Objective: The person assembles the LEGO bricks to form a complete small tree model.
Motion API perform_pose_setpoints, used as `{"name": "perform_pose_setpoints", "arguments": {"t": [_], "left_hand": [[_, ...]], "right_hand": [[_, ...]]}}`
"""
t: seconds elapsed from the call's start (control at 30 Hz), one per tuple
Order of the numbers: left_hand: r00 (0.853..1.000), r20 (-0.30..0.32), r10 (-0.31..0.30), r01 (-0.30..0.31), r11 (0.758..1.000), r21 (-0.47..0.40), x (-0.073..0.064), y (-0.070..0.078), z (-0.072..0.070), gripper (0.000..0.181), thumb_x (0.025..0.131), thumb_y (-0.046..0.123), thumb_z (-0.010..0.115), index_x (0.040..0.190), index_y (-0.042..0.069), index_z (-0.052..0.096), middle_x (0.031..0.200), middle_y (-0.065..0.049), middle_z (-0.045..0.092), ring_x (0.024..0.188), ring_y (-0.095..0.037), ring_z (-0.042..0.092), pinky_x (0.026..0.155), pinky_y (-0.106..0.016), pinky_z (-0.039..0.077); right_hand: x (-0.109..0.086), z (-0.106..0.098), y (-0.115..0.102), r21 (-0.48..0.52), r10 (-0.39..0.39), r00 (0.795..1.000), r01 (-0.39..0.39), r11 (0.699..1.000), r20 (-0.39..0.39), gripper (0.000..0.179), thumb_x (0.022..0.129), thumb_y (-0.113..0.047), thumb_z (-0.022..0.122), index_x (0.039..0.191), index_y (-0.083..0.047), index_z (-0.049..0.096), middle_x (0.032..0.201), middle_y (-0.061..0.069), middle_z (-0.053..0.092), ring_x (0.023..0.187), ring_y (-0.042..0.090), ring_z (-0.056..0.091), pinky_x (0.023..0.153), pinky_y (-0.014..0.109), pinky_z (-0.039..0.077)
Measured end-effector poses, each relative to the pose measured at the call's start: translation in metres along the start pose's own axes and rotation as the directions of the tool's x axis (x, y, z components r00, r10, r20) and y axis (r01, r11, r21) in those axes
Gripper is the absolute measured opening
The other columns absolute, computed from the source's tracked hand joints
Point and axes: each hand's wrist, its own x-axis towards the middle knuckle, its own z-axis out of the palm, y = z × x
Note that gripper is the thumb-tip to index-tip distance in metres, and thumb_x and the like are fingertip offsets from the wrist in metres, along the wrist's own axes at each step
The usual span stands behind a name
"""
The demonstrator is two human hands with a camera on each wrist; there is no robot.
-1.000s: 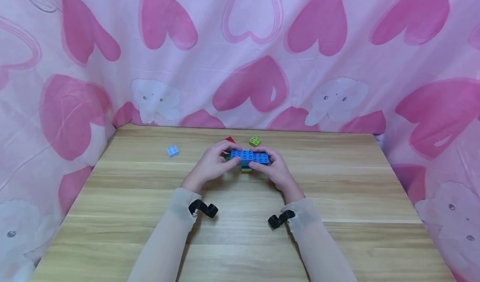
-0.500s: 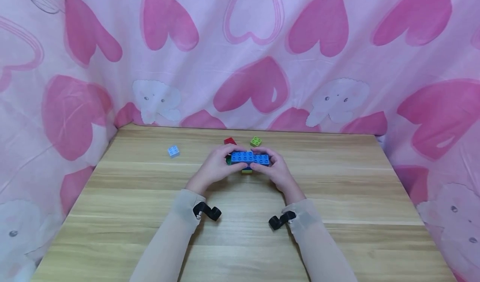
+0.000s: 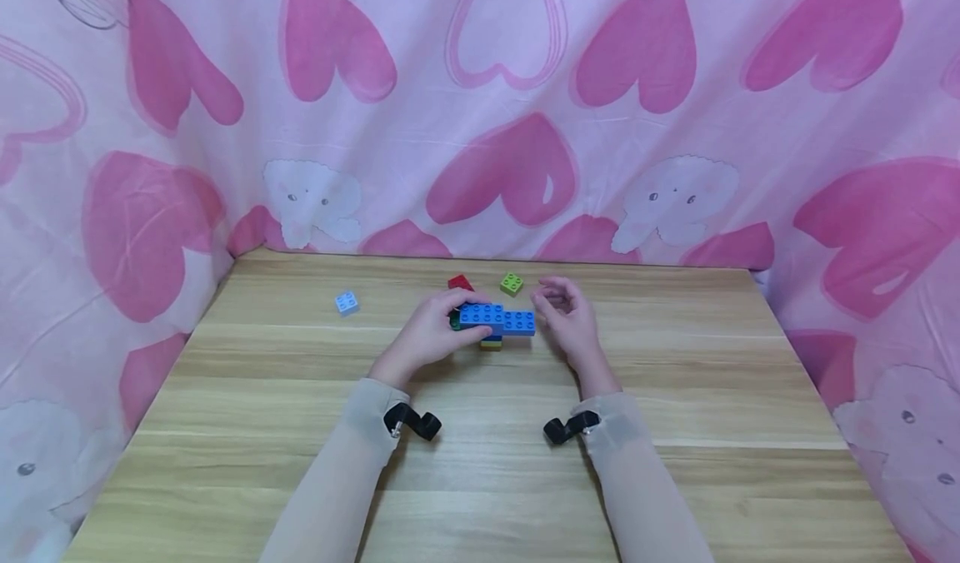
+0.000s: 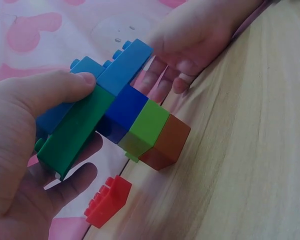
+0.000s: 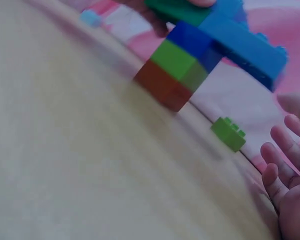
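My left hand [image 3: 429, 338] gripped the stacked plastic brick assembly [image 3: 495, 323] by its dark green brick [image 4: 72, 135]. My right hand [image 3: 572, 323] hung relaxed beside it, holding nothing. No lettering was legible.

Upright multicoloured brick stack [image 3: 495, 323], blue-topped, on table

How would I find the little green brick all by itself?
Start at the wooden table and go to its far edge by the heart curtain. The lime green brick sits there, beside a red brick. It is small, square and untouched.

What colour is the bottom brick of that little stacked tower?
Brownish orange; the bottom brick sits under a light green one, clearest in the left wrist view.
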Motion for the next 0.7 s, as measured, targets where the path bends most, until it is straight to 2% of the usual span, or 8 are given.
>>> {"name": "perform_pose_setpoints", "arguments": {"t": [0.1, 0.2, 0.37, 0.57, 0.7], "left_hand": [[1.0, 0.003, -0.007, 0.007, 1.0, -0.003, 0.0, 0.0, 0.0, 0.047, 0.096, 0.03, 0.088, 0.139, 0.016, 0.074, 0.133, -0.001, 0.072, 0.12, -0.027, 0.064, 0.109, -0.052, 0.053], [1.0, 0.002, -0.012, 0.012, 1.0, -0.013, -0.001, 0.0, 0.0, 0.046, 0.096, 0.03, 0.088, 0.138, 0.016, 0.074, 0.133, -0.001, 0.072, 0.12, -0.027, 0.064, 0.109, -0.052, 0.053], [1.0, -0.004, -0.008, 0.008, 1.0, -0.011, -0.003, -0.001, -0.002, 0.045, 0.096, 0.029, 0.088, 0.137, 0.017, 0.075, 0.133, -0.001, 0.072, 0.119, -0.027, 0.064, 0.109, -0.052, 0.053], [1.0, 0.002, -0.006, 0.006, 1.0, -0.005, -0.003, 0.0, -0.004, 0.045, 0.095, 0.031, 0.089, 0.136, 0.019, 0.075, 0.132, 0.0, 0.072, 0.119, -0.027, 0.064, 0.109, -0.052, 0.054], [1.0, 0.01, -0.008, 0.008, 1.0, -0.003, -0.002, 0.0, -0.005, 0.044, 0.095, 0.032, 0.089, 0.136, 0.021, 0.075, 0.132, 0.0, 0.071, 0.119, -0.026, 0.064, 0.109, -0.052, 0.053]], "right_hand": [[0.0, 0.003, -0.001, -0.079, -0.002, 0.999, 0.004, 0.997, 0.034, 0.041, 0.105, -0.021, 0.078, 0.14, -0.004, 0.066, 0.124, 0.015, 0.071, 0.113, 0.025, 0.067, 0.094, 0.026, 0.056], [0.005, 0.006, -0.002, -0.135, 0.019, 0.998, -0.01, 0.991, 0.067, 0.04, 0.104, -0.021, 0.078, 0.14, -0.007, 0.066, 0.129, 0.014, 0.071, 0.118, 0.028, 0.068, 0.102, 0.038, 0.057], [0.022, 0.008, -0.006, -0.249, 0.06, 0.986, -0.02, 0.968, 0.154, 0.043, 0.104, -0.021, 0.078, 0.142, -0.008, 0.065, 0.129, 0.014, 0.071, 0.12, 0.032, 0.069, 0.108, 0.051, 0.056], [0.039, 0.006, -0.015, -0.426, 0.017, 0.973, 0.085, 0.901, 0.23, 0.043, 0.103, -0.017, 0.076, 0.143, -0.005, 0.064, 0.13, 0.016, 0.069, 0.117, 0.034, 0.068, 0.106, 0.052, 0.057], [0.046, 0.004, -0.021, -0.492, 0.023, 0.966, 0.111, 0.863, 0.257, 0.049, 0.102, -0.021, 0.079, 0.146, -0.008, 0.062, 0.132, 0.015, 0.064, 0.118, 0.034, 0.065, 0.107, 0.052, 0.056]]}}
